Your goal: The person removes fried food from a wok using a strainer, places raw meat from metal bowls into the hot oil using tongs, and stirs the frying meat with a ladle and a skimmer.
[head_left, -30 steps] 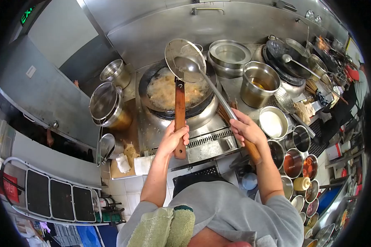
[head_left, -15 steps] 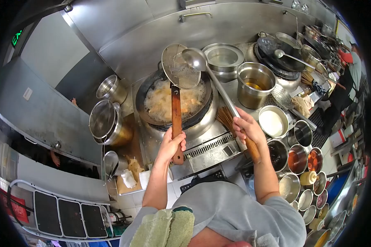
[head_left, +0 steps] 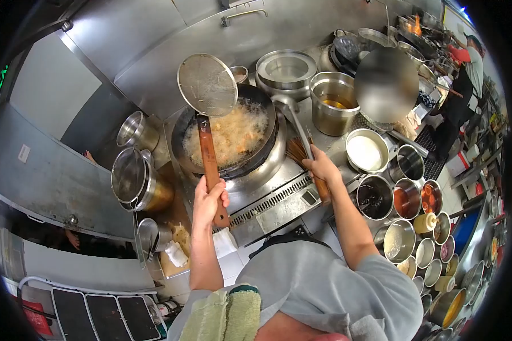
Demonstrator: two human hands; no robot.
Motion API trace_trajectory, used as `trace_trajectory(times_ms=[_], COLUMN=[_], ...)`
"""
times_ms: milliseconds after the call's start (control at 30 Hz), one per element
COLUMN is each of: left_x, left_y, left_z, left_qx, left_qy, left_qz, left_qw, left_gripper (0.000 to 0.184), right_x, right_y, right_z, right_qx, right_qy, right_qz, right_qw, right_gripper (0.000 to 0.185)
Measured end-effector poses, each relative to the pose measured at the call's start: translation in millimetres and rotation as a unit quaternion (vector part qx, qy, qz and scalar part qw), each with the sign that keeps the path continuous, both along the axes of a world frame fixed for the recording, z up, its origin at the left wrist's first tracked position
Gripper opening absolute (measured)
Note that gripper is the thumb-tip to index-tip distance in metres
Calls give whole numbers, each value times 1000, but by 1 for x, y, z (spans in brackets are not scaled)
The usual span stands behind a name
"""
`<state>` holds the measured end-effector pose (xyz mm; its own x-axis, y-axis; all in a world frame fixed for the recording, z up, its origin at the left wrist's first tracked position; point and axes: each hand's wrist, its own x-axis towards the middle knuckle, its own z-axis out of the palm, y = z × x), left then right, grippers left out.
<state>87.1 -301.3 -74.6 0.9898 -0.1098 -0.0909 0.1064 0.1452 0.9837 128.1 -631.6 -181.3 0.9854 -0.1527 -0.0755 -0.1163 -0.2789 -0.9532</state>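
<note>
My left hand [head_left: 209, 200] is closed round the wooden handle of a mesh strainer [head_left: 207, 85]. The strainer's round mesh hangs over the upper left of a black wok [head_left: 179, 136], where food [head_left: 233, 136] fries in bubbling, foamy oil. My right hand [head_left: 321, 166] grips the wooden handle of a long metal ladle [head_left: 297, 126]. The ladle's bowl is just right of the wok's rim, near a lidded pot [head_left: 286, 67], and is partly hidden by glare and its own shaft. A bamboo brush [head_left: 296, 150] lies between the wok and the ladle.
A pot of brown liquid [head_left: 333, 116] and a pan of white contents [head_left: 367, 150] stand right of the wok. Several ingredient pots are farther right. On the left are a strainer-topped pot [head_left: 128, 175] and folded white cloths [head_left: 224, 241]. A person [head_left: 466, 74] stands at the back right.
The strainer has moved left and away from the ladle. The ladle's bowl has come down from above the wok to its right side. The camera view has shifted.
</note>
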Motion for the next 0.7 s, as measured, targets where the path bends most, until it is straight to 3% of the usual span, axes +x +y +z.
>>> trace_trajectory(times_ms=[67,133,233,400,467,533,600,700], left_x=[-2,-10,-14,-26,-30,-34,-38,-40], left_y=[8,14,18,32,39,45,46,45], left_z=[3,5,9,13,14,12,13,11], left_qx=[5,16,-13,-45,-48,-57,-60,-69], left_qy=[-6,-12,-3,19,21,33,35,43], left_qz=[7,22,40,57,55,61,70,55], left_qw=[1000,1000,999,997,997,996,995,995], left_gripper=[22,23,18,24,26,27,29,30], right_x=[1,1,10,1,-15,-27,-33,-44], right_y=[-4,-5,-23,-34,-37,-40,-54,-59], right_z=[8,17,22,44,64,70,60,48], right_qx=[52,19,127,172,325,371,513,605], right_qy=[22,19,90,29,7,14,16,-3], right_qz=[2,-15,81,33,64,44,71,112], right_qw=[998,1000,985,984,944,927,855,788], right_gripper=[60,57,57,50,42,37,35,40])
